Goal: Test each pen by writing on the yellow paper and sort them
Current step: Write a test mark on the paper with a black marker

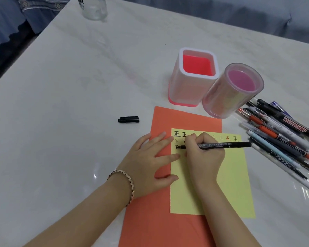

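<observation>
Orange sheet (161, 229) covers the near bench (61, 104). A black cap (128, 119) lies left. The left hand (148, 161) presses flat, fingers straight. The right hand (203, 157) grips a black marker (225, 144), tip on the yellow paper (230, 184). Untested pens (282, 138) are piled right.

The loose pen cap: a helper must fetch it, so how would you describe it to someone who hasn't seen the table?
On the white table, look left of the orange sheet. The pen cap lies there alone, short and black, far from the pen pile at the right.
</observation>
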Motion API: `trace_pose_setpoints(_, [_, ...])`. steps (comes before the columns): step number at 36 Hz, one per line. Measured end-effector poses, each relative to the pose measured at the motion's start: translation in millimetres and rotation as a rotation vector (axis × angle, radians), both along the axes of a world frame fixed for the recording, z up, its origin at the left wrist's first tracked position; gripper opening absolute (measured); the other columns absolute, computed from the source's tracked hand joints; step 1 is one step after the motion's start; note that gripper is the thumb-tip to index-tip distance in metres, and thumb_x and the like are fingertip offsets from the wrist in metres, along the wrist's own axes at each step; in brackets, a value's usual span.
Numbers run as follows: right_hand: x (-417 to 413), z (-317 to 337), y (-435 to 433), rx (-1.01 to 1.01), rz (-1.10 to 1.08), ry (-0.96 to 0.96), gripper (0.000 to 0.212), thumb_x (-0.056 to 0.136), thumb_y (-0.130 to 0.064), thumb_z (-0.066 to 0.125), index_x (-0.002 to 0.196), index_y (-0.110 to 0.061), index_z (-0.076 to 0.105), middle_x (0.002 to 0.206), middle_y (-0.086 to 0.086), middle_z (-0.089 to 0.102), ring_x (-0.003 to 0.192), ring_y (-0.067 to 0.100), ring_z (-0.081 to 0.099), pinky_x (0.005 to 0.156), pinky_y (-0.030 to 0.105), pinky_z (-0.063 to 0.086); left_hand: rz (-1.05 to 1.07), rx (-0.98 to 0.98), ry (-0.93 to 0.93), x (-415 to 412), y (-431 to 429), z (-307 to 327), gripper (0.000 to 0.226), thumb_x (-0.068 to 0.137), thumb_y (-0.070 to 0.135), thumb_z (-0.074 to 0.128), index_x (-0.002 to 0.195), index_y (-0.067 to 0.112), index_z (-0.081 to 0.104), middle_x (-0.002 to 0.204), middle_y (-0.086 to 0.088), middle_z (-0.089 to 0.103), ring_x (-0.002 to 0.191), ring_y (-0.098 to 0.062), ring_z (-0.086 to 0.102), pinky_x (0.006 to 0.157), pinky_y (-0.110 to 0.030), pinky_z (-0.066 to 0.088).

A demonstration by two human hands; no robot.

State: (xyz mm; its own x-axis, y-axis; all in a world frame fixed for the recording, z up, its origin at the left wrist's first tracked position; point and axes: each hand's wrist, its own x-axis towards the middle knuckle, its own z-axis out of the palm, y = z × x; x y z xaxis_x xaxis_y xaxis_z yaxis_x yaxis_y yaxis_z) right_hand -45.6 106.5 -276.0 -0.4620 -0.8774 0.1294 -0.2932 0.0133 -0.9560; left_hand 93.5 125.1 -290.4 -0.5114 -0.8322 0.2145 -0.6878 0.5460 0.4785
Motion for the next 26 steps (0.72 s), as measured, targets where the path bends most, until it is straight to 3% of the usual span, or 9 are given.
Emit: trace_pose_setpoints(26, [0.2, 0.2, 1.1, 0.043, -0.039, 0.048, 0.028, 0.063, -0.015, 0.048, 0.044, -0.016, 0.028, 0.04, -0.005, 0.031, 0.044, 0.008, 0.026, 0.045, 0.015, 0.024, -0.002, -0.021, 0.013, 1.3, -0.3, -3.2, 0.044, 0.074, 0.053, 0.053, 0.11, 0.031, 0.066, 0.135, -0.003, 0.051, 0.129, -0.018, 0.04, 0.105, -0.04, 0.025])
